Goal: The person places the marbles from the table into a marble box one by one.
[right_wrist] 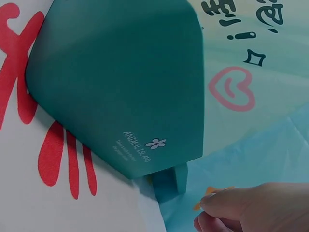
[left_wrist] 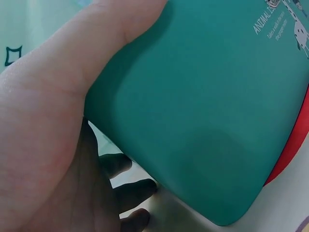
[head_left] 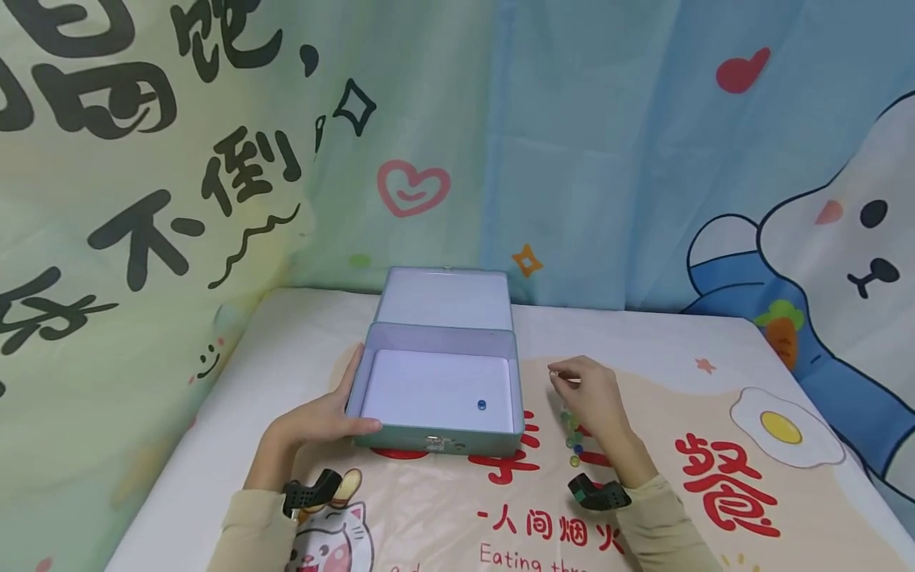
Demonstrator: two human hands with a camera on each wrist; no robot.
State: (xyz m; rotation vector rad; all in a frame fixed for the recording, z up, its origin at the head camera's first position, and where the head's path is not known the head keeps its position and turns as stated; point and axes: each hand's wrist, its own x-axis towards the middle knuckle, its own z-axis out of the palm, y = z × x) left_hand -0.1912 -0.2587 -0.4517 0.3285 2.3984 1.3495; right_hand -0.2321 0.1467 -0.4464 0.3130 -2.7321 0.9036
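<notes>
An open green tin box (head_left: 449,442) with a pale inside stands on the table, its hinged lid (head_left: 445,298) tipped back. One blue marble (head_left: 482,405) lies on the box floor. My left hand (head_left: 325,417) grips the box's left side, thumb over the front corner, fingers along the wall. To the right of the box, my right hand (head_left: 589,393) is raised above the table, thumb and forefinger pinching a small pale marble, mostly hidden by the fingertips. Several green, yellow and blue marbles (head_left: 575,461) lie below that hand, partly behind the wrist.
A printed cloth (head_left: 715,365) with red characters and a fried egg covers the table. Behind its far edge hangs a patterned curtain (head_left: 572,175). A dark wrist camera is strapped on each arm.
</notes>
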